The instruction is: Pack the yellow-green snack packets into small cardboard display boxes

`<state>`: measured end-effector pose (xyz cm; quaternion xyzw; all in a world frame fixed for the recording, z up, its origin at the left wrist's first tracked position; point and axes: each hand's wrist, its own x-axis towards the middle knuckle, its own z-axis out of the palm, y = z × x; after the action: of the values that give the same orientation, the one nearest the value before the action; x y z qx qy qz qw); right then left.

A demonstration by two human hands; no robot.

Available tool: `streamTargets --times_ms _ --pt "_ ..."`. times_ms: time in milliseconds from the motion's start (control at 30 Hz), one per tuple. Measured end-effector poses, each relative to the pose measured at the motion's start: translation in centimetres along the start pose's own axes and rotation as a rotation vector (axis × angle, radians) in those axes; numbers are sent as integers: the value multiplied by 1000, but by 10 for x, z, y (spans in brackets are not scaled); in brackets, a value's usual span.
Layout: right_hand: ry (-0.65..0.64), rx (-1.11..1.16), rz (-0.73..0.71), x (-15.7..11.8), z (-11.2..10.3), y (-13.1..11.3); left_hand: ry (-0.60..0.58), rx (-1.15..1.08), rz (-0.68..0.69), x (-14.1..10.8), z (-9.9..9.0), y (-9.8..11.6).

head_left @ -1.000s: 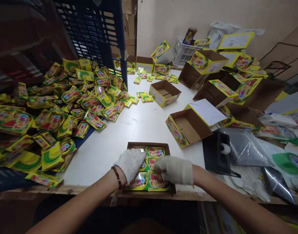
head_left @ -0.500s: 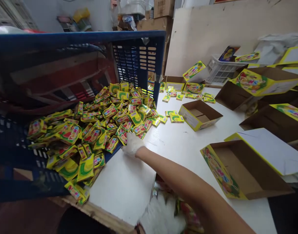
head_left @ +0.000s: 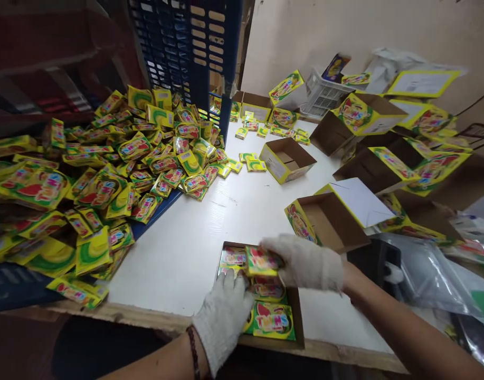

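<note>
Yellow packet (head_left: 261, 262) is clamped by its right end in my right hand (head_left: 307, 262), over the far part of the open box (head_left: 299, 330) before me, that forearm slanting in from the right. My left hand (head_left: 225, 319) lies over the box's left side, fingers pointing away; whether they grip anything, I cannot tell. An open carton (head_left: 329, 221) stands just beyond my right hand. At left, a blue crate (head_left: 228, 74) holds heaped packets (head_left: 107, 184); flat packets (head_left: 273, 319) lie in the box.
</note>
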<state>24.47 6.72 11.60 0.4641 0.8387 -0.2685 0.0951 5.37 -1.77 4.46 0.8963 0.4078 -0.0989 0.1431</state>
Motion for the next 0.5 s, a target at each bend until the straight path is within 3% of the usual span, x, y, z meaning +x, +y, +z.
streamTargets --times_ms 100,267,400,500 --pt "-87 -228 64 -35 30 4 24 52 6 1 2 1" --pt "-82 -253 78 -28 65 -16 -50 57 4 2 -6 3" --pt "-134 -180 161 -25 75 -21 -120 61 54 -5 -16 4" --pt "-141 -78 114 -17 67 -11 -176 -51 109 -2 -33 -12"
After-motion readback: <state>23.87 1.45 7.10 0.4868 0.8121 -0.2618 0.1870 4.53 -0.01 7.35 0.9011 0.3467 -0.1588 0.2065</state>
